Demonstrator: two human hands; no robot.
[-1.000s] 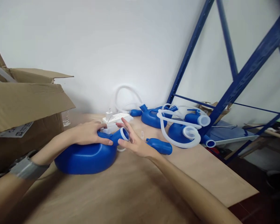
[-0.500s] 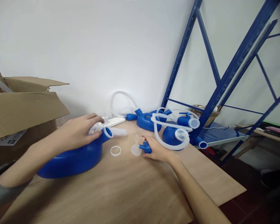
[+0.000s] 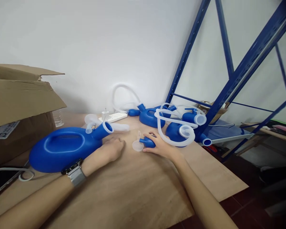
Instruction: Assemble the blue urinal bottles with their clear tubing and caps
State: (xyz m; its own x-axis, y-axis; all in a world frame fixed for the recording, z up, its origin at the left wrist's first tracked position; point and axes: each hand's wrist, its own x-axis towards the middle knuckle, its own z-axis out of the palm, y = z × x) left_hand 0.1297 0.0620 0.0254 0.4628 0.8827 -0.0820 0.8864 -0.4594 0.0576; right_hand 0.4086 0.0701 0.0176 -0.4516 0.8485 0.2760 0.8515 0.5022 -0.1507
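My right hand [image 3: 158, 144] is wrapped round a blue plastic cup with a narrow spout [image 3: 149, 142], whose spout points left. Just left of it, a clear round cap with a tab [image 3: 137, 146] lies on the table. My left hand [image 3: 114, 149], slightly blurred, is curled closed on the tabletop in front of the neck of a large blue urinal bottle [image 3: 64, 148]. The bottle lies on its side, its open mouth pointing up and to the right. What the left fingers hold is hidden; a white ring seen earlier lay about there.
Several other blue bottles [image 3: 149, 119] with a coiled white hose [image 3: 160, 127] stand at the back right. A white power strip [image 3: 116, 117] lies near the wall. A cardboard box [image 3: 23, 101] stands left, a blue metal rack [image 3: 225, 84] right.
My left hand has left the top of the large bottle and come down to the right onto the table, covering the white ring's place. My right hand keeps the blue cup, turned slightly.
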